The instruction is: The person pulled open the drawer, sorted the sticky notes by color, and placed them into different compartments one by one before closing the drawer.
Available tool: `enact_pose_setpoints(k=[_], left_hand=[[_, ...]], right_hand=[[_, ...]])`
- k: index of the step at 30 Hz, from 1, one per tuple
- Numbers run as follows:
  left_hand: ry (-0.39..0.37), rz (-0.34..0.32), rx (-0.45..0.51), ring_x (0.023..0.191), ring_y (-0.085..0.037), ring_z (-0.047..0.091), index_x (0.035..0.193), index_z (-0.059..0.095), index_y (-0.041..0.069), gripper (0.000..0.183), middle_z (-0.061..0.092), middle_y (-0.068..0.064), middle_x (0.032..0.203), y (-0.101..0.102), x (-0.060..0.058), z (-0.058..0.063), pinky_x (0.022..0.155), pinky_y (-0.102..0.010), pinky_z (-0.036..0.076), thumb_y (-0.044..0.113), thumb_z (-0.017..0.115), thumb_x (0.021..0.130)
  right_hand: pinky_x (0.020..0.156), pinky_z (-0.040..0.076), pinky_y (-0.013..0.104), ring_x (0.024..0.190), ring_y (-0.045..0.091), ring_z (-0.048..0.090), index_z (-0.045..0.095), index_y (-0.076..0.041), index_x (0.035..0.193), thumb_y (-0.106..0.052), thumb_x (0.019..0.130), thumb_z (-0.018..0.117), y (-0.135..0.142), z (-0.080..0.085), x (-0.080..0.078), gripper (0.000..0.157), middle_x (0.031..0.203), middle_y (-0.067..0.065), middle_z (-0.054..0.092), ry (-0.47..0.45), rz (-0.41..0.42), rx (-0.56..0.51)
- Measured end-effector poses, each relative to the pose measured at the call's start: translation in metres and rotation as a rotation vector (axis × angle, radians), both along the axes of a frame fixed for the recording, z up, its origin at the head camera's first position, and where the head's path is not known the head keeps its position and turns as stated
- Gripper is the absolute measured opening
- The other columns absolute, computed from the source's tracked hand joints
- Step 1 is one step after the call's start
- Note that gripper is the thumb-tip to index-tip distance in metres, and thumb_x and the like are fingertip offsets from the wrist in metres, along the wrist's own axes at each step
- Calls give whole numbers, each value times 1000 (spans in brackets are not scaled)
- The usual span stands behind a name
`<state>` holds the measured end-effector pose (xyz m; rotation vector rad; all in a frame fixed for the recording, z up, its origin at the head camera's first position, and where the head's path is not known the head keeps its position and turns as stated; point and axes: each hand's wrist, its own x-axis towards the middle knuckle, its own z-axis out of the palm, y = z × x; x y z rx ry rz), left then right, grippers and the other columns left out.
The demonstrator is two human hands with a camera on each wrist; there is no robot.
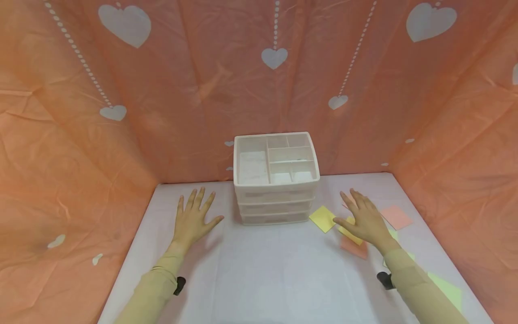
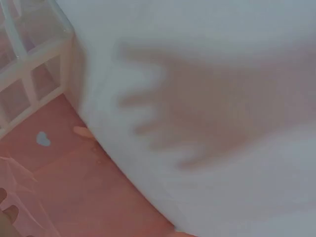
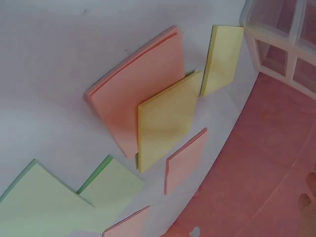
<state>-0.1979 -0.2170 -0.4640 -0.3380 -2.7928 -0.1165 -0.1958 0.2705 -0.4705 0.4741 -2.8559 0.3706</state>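
Note:
My left hand point(image 1: 192, 222) is held over the left part of the white table, fingers spread and nothing in them. Its blurred shadow falls on the cloth in the left wrist view, with fingertips point(image 2: 9, 212) at the lower left edge. My right hand point(image 1: 366, 220) spreads its fingers above a scatter of sticky note pads, hiding some in the head view. Among these are a yellow pad point(image 1: 323, 219) by the drawer unit, a deeper yellow pad point(image 3: 168, 123) overlapping a pink pad point(image 3: 128, 89), and green pads point(image 3: 44, 202). Between the hands stands a white plastic drawer unit point(image 1: 276, 194).
The drawer unit has stacked drawers and a divided top tray point(image 1: 252, 155), close to the back edge of the table point(image 1: 259, 274). Orange curtains point(image 1: 226, 90) with white hearts enclose the back and both sides. Another pink pad point(image 1: 396, 218) lies near the right edge.

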Motion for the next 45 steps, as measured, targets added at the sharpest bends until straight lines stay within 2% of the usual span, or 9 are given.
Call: enact_pose_setpoints(k=[5, 10, 13, 17, 20, 24, 32, 35, 45], left_hand=[[164, -64, 38, 130, -33, 41, 135, 48, 14, 69, 49, -15, 137, 6, -1, 8, 109, -57, 26, 57, 56, 81], [356, -144, 151, 113, -34, 55, 124, 56, 5, 62, 60, -17, 120, 19, -2, 22, 99, -54, 39, 52, 56, 83], [408, -177, 224, 105, -35, 59, 124, 56, 4, 59, 63, -17, 115, 30, -4, 33, 91, -52, 44, 44, 63, 81], [406, -207, 307, 98, -35, 61, 127, 54, 5, 60, 63, -17, 112, 44, -8, 44, 82, -51, 48, 33, 72, 76], [398, -225, 352, 95, -35, 62, 126, 54, 7, 60, 63, -16, 109, 53, -12, 49, 80, -52, 49, 29, 74, 75], [394, -233, 385, 93, -33, 62, 126, 55, 8, 58, 63, -16, 106, 63, -18, 50, 76, -50, 50, 30, 74, 75], [350, -199, 437, 90, -31, 63, 123, 59, 13, 49, 63, -14, 103, 76, -23, 48, 73, -48, 50, 31, 71, 79], [317, -178, 456, 92, -29, 62, 122, 60, 14, 46, 63, -12, 104, 78, -23, 48, 74, -48, 50, 32, 69, 81], [241, -118, 492, 89, -28, 64, 118, 63, 15, 37, 65, -10, 105, 84, -26, 47, 78, -45, 50, 33, 65, 85]], right_hand=[[104, 30, 57, 128, 43, 37, 39, -7, 140, -47, 84, 62, -11, 7, 3, 73, 141, 23, 40, 16, -7, -101], [100, 36, 57, 125, 39, 42, 45, -3, 134, -41, 87, 61, -30, 15, 7, 63, 135, 20, 47, -5, -28, -281], [96, 40, 55, 119, 36, 48, 48, -3, 132, -39, 88, 60, -45, 19, 8, 57, 130, 19, 52, -21, -24, -388], [88, 47, 48, 106, 32, 55, 50, -2, 128, -33, 90, 58, -69, 21, 8, 49, 122, 17, 58, -46, -18, -537], [85, 49, 35, 100, 25, 59, 53, -3, 126, -30, 92, 57, -86, 21, 7, 43, 115, 14, 62, -85, -41, -667], [84, 46, 19, 101, 15, 60, 52, -5, 126, -29, 95, 52, -107, 18, 6, 40, 114, 14, 64, -230, -84, -905], [84, 45, 24, 92, 9, 60, 48, 1, 126, -28, 96, 49, -147, 13, 3, 42, 91, -12, 68, -539, -131, -1414], [82, 43, 23, 88, 7, 59, 45, 2, 127, -24, 96, 49, -161, 13, 2, 41, 87, -15, 67, -628, -135, -1562], [88, 37, 25, 90, 9, 52, 33, 0, 137, -21, 99, 41, -192, 13, -6, 44, 90, -11, 64, -800, -116, -1795]])
